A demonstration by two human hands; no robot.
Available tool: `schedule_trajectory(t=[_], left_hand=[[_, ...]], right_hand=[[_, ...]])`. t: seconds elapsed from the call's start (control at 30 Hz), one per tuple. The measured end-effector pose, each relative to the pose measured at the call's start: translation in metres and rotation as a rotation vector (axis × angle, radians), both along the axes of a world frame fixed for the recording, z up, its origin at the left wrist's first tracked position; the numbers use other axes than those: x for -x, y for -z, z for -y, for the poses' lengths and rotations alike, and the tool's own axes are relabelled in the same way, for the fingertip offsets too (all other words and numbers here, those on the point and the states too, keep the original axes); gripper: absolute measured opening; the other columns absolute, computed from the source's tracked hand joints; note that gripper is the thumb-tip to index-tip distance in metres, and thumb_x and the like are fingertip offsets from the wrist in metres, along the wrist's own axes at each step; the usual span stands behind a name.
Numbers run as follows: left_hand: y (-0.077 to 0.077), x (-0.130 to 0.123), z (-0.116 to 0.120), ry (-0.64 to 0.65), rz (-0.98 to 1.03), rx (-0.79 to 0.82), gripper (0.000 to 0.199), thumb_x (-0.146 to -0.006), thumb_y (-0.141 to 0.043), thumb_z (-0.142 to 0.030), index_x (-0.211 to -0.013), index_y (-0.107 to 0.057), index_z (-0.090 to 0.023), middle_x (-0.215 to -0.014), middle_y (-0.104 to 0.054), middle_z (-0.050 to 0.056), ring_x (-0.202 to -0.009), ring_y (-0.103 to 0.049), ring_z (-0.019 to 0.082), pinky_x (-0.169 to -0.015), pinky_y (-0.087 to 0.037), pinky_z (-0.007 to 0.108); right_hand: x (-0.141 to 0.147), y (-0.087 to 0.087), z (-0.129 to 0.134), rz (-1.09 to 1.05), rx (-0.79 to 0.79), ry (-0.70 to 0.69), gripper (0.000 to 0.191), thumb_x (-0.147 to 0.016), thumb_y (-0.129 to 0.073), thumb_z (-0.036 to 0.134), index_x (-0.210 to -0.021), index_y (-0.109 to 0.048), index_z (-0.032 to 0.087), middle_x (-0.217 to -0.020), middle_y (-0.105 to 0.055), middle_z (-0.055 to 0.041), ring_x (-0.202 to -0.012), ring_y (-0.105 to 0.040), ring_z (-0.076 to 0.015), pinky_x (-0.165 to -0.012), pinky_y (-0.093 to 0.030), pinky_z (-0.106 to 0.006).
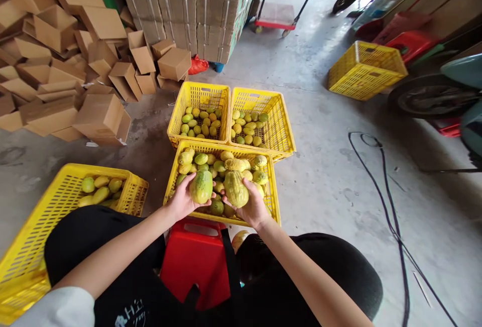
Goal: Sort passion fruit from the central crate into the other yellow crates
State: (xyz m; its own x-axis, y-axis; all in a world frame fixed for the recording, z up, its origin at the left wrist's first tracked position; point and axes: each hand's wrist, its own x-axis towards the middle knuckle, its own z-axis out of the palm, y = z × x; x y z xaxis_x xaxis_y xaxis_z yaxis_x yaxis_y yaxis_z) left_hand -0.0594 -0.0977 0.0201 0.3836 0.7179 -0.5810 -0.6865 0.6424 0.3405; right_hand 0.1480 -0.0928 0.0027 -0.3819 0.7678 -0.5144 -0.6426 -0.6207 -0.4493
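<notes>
A smooth green-yellow papaya [201, 187] rests in my left hand [181, 199], whose fingers curl around its left side and underneath. Beside it, my right hand [253, 207] grips a ribbed, yellower papaya [236, 189] from the right. Both fruits are held a little apart, above a yellow plastic crate [274, 191] filled with more green and yellow papayas [227, 155]. The palms are partly hidden by the fruits.
Two yellow crates [230, 116] with papayas stand behind. Another crate [71, 171] is at left. A red stool [196, 266] is between my legs. Cardboard boxes [101, 116], a trolley [276, 15], a crate [367, 71] and a black cable [391, 216] lie around.
</notes>
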Motion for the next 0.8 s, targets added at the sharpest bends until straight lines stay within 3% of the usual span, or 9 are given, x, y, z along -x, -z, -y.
schedule_trajectory(t=[0.2,0.37,0.5,0.67,0.8], left_hand=[[0.007,0.0,-0.001,0.005,0.073,0.03,0.036,-0.093,-0.046,-0.033,-0.116,-0.064,-0.011,-0.097,-0.074,0.016,-0.087,-0.074,0.031,-0.078,-0.058,0.049],[0.011,0.0,-0.002,-0.034,0.094,0.034,0.034,-0.093,-0.041,-0.027,-0.111,-0.064,-0.009,-0.101,-0.074,0.018,-0.093,-0.073,0.032,-0.085,-0.056,0.051],[0.01,0.0,-0.003,-0.005,0.065,0.024,0.033,-0.093,-0.045,-0.03,-0.115,-0.062,-0.012,-0.099,-0.074,0.016,-0.088,-0.074,0.03,-0.079,-0.058,0.046],[0.004,-0.002,-0.002,0.051,0.021,-0.067,0.043,-0.091,-0.053,-0.036,-0.131,-0.056,-0.02,-0.09,-0.072,0.011,-0.07,-0.071,0.025,-0.058,-0.055,0.032],[0.001,-0.004,-0.001,0.046,-0.004,-0.066,0.043,-0.091,-0.053,-0.036,-0.13,-0.057,-0.019,-0.091,-0.072,0.011,-0.071,-0.071,0.024,-0.06,-0.056,0.033]], right_hand=[[-0.001,-0.003,0.0,-0.035,-0.014,0.0,0.036,-0.074,-0.07,0.046,-0.099,-0.07,0.021,-0.093,-0.078,-0.0072,-0.098,-0.073,-0.0311,-0.084,-0.062,-0.048],[-0.001,-0.003,-0.001,-0.081,-0.045,0.006,0.031,-0.07,-0.07,0.038,-0.097,-0.067,0.022,-0.101,-0.076,-0.0097,-0.112,-0.068,-0.0345,-0.091,-0.059,-0.052],[0.0,0.002,0.001,-0.051,-0.045,0.014,0.036,-0.069,-0.079,0.04,-0.097,-0.067,0.022,-0.092,-0.077,-0.0063,-0.105,-0.072,-0.0322,-0.089,-0.06,-0.05],[0.0,0.011,0.003,-0.025,0.0,0.008,0.036,-0.073,-0.08,0.041,-0.101,-0.066,0.022,-0.093,-0.077,-0.0048,-0.095,-0.074,-0.0276,-0.083,-0.063,-0.044],[0.002,0.012,0.002,-0.002,0.01,0.03,0.037,-0.072,-0.08,0.04,-0.101,-0.066,0.022,-0.092,-0.077,-0.0037,-0.094,-0.074,-0.0269,-0.084,-0.062,-0.044]])
